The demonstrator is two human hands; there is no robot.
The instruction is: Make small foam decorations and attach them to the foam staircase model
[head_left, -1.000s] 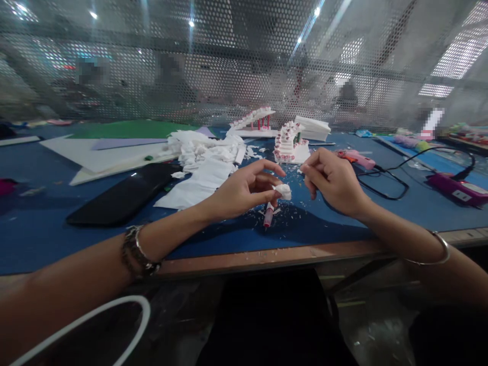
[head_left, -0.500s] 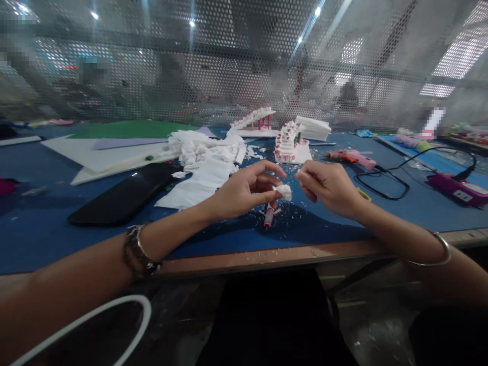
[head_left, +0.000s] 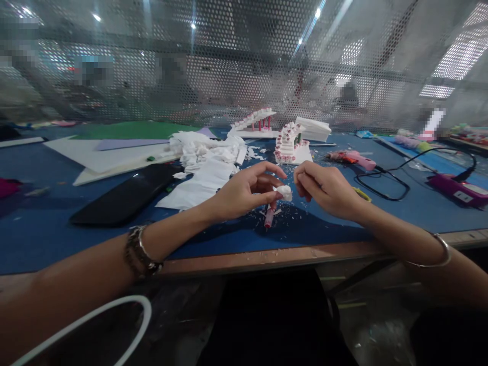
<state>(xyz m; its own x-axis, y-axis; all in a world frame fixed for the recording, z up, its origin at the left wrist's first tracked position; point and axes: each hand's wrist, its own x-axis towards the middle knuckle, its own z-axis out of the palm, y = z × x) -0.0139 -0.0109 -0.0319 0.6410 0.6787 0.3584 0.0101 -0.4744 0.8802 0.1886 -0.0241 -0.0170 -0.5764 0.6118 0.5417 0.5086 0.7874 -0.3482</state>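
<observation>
My left hand (head_left: 249, 190) pinches a small crumpled piece of white tissue (head_left: 284, 192) between thumb and fingers, above the table. Just to its right, my right hand (head_left: 324, 188) has its fingers curled and pressed together near the tissue; whatever is between them, if anything, is hidden. Under my left fingertips a pink-red pen (head_left: 269, 218) lies on the blue table, with small white shreds around it. Left of my left hand is a heap of white tissue (head_left: 206, 152), partly torn, with a flat sheet (head_left: 202, 183) at its front.
A black phone (head_left: 125, 195) lies at left, before white and green sheets (head_left: 133, 129). Two small white staircase models (head_left: 287, 145) stand behind my hands. A pink glue gun (head_left: 356, 158) and its cable lie at right, near a purple power socket (head_left: 459, 190). A perforated screen (head_left: 236, 66) rises behind.
My right hand has moved slightly left, closer to the tissue, and its fingers have curled downward. My left hand holds the tissue in almost the same place.
</observation>
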